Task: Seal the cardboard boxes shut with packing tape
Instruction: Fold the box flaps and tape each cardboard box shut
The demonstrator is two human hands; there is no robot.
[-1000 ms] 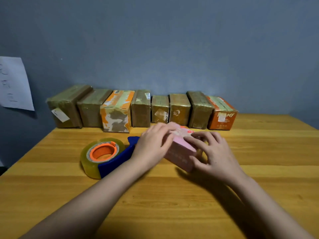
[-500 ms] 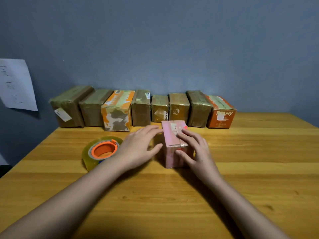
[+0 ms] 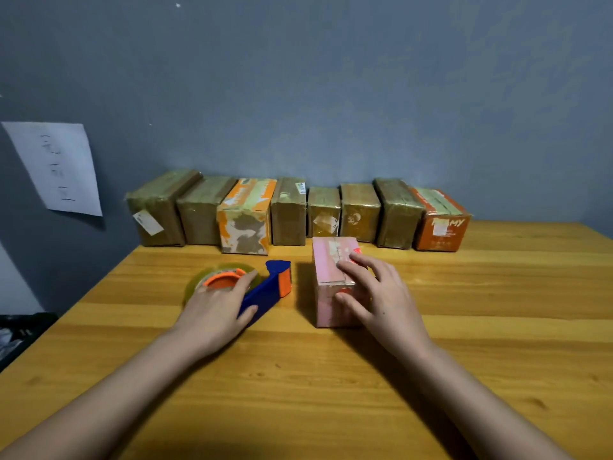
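The left hand (image 3: 220,305) has left the box and now lies on the tape holder (image 3: 265,290), thumb curled round its blue handle. At three o'clock from it, the right hand (image 3: 378,293) presses spread fingers on the pink box (image 3: 326,260). Its long side points to twelve o'clock.
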